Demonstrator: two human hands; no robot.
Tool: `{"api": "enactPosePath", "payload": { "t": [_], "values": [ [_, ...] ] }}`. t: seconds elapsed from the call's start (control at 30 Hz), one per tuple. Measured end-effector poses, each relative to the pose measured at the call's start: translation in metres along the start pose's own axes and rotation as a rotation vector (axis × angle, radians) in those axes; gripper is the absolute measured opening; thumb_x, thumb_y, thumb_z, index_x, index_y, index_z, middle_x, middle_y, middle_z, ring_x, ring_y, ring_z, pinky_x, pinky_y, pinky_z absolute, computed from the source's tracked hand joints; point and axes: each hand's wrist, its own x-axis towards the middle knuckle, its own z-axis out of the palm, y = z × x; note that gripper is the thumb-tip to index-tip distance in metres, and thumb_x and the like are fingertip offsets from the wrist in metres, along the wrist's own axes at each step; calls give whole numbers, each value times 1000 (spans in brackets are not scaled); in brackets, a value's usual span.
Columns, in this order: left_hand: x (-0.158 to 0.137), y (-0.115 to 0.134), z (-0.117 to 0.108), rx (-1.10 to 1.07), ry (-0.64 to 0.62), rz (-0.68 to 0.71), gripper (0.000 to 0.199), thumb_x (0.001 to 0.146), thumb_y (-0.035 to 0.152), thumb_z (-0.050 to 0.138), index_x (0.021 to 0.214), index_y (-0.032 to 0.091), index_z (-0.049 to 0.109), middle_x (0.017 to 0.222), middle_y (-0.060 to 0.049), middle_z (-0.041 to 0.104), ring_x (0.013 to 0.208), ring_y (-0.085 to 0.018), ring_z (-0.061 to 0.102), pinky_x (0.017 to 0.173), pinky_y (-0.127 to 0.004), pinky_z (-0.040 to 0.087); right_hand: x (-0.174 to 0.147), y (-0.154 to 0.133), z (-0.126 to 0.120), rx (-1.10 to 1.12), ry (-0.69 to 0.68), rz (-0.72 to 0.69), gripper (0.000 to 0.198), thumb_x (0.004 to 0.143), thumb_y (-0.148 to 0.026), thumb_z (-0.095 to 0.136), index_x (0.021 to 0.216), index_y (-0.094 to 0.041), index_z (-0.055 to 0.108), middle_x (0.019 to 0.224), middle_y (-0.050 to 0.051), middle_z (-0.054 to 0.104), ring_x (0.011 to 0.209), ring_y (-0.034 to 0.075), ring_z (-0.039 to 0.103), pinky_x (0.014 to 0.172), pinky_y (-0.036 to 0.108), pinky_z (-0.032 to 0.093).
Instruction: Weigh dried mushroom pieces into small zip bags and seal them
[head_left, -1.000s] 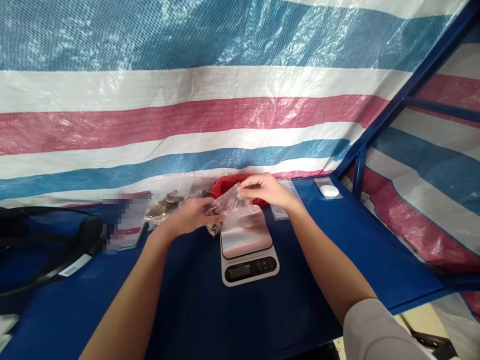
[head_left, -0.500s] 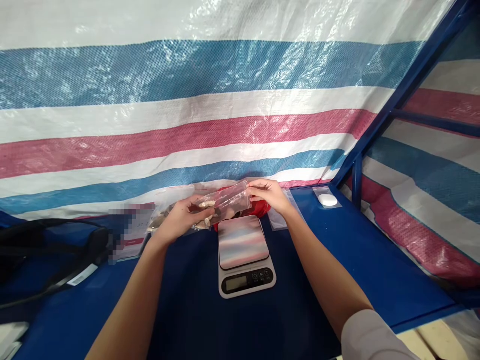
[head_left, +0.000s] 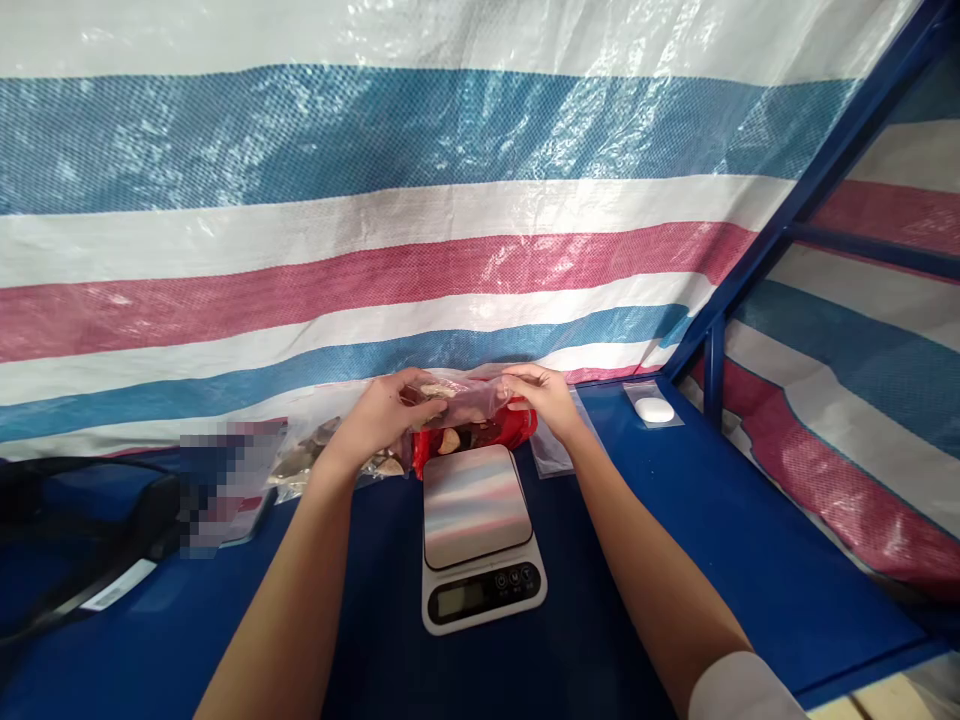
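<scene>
A clear plastic bag (head_left: 474, 398) with a few pale pieces in it is stretched between my two hands. My left hand (head_left: 386, 415) pinches its left end, where the pieces lie. At the bag's right end, my right hand (head_left: 541, 398) has its thumb and fingers closed on the plastic. Under the bag, a red bag (head_left: 517, 428) lies spread behind the scale, with brown and tan pieces on it. Another clear bag (head_left: 304, 455), filled with similar flat pieces, rests partly behind my left wrist. Nearer to me stands a white kitchen scale (head_left: 480, 540) with a bare, shiny plate.
A flat clear bag (head_left: 551, 455) lies right of the red bag. Farther right, a white rounded case (head_left: 654, 410) rests on a small bag. Black straps (head_left: 142, 520) lie at left on the blue table (head_left: 720, 540). Striped sheeting (head_left: 375, 250) hangs behind, beside a blue frame (head_left: 750, 270).
My left hand has moved up and right, and the held bag is now more level. More of the red bag and its pieces shows beneath. The view has shifted slightly.
</scene>
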Motion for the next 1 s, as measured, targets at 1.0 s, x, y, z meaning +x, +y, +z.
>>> {"api": "enactPosePath", "payload": {
  "t": [1.0],
  "values": [
    [5,-33,8,21,225,44,56,76,64,73,114,22,74,106,-8,78,96,-29,71,91,-39,55,7,7,1,-158,-78,167,27,75,-41,81,88,-18,79,89,7,78,81,20,75,69,31,64]
  ]
}}
